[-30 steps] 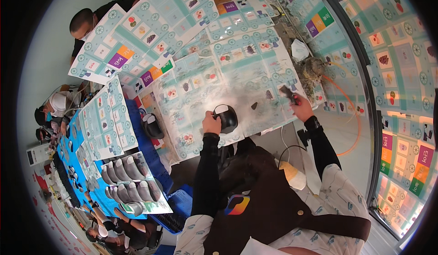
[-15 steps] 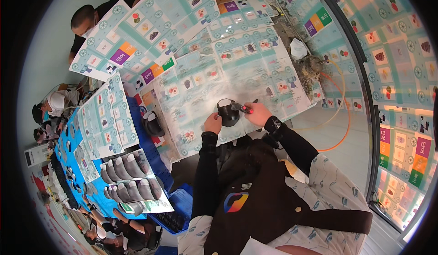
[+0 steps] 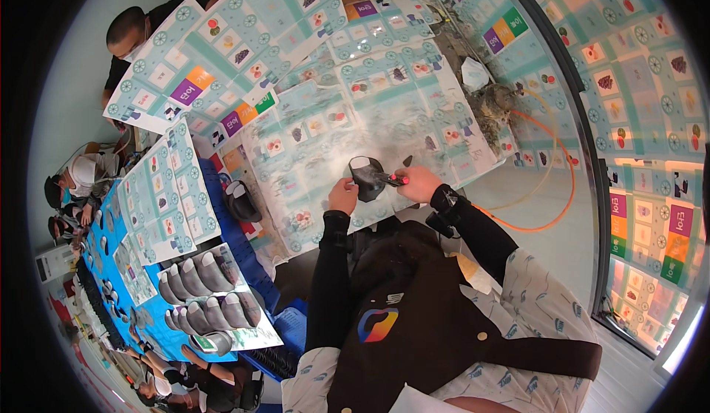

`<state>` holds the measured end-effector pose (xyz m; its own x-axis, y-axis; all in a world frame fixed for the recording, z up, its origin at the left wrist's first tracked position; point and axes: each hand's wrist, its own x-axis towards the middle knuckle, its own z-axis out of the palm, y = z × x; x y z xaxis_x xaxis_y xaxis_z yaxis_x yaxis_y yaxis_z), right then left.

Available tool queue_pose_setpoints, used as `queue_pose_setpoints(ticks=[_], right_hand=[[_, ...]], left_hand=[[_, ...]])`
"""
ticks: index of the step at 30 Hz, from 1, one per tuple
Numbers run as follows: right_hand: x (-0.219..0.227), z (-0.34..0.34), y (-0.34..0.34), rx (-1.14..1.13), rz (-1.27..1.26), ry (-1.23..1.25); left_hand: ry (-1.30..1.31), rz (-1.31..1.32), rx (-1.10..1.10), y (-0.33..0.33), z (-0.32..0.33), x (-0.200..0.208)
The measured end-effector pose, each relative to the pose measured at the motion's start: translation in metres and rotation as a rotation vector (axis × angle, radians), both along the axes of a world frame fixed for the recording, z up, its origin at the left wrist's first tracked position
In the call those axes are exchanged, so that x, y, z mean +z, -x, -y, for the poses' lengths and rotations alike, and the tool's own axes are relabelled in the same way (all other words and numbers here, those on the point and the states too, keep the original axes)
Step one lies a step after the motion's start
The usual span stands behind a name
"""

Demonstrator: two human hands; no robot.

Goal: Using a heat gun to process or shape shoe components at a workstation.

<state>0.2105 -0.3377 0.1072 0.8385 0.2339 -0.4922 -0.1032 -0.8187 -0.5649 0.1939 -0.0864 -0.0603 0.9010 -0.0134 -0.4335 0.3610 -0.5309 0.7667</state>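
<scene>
Centrally, a dark rounded piece [image 3: 367,185] with a white patch [image 3: 360,163], on the printed sheets [image 3: 296,184]. Probably light and fairly stiff, perhaps slick over the curve; best held by the edge. At the left edge, curled fingers of the left hand [image 3: 342,196]; cannot tell whether pinching or merely touching. Opposite, the right hand [image 3: 420,184], fingers closed around a dark tool [image 3: 393,179], its end at the piece. Beyond, a small dark scrap [image 3: 407,160]; farther left, rows of grey curved pieces [image 3: 213,274].

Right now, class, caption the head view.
Left hand holds a black piece; right hand holds a tool beside it.
</scene>
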Motion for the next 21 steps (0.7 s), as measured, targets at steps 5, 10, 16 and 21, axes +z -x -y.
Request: queue_pose_setpoints(ticks=[5, 10, 16, 21], right_hand=[[0.000, 0.006, 0.005, -0.173, 0.076, -0.048], [0.014, 0.001, 0.018, 0.002, -0.109, -0.002], [0.012, -0.002, 0.011, -0.203, -0.020, -0.155], [0.009, 0.002, 0.015, -0.141, -0.116, -0.115]], left_hand=[[-0.005, 0.071, -0.043, -0.001, 0.002, 0.002], [0.038, -0.036, 0.026, 0.002, -0.007, -0.012], [0.130, -0.010, 0.108, -0.003, 0.001, -0.013], [0.184, -0.033, 0.092, -0.003, -0.006, -0.009]])
